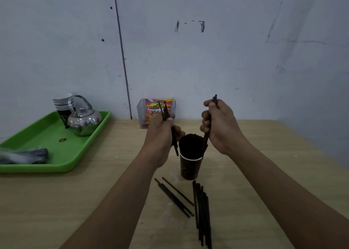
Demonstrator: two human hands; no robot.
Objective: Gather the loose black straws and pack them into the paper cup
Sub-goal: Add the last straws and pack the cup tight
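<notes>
The paper cup [190, 166] is standing between the two hands, slightly below them, already crammed with black straws [190, 145]. The left hand [162, 133] is hovering just left of its rim, fingers closing around a few straws that are tilting up and away. The right hand [220, 128] is sitting just right of the rim, gripping what looks like one straw whose lower end is dipping into the cup. Nearer the person than both hands, loose straws are lying on the table [264, 173]: about three angled ones [174, 197] and a tighter bunch [203, 214] too overlapped to count.
</notes>
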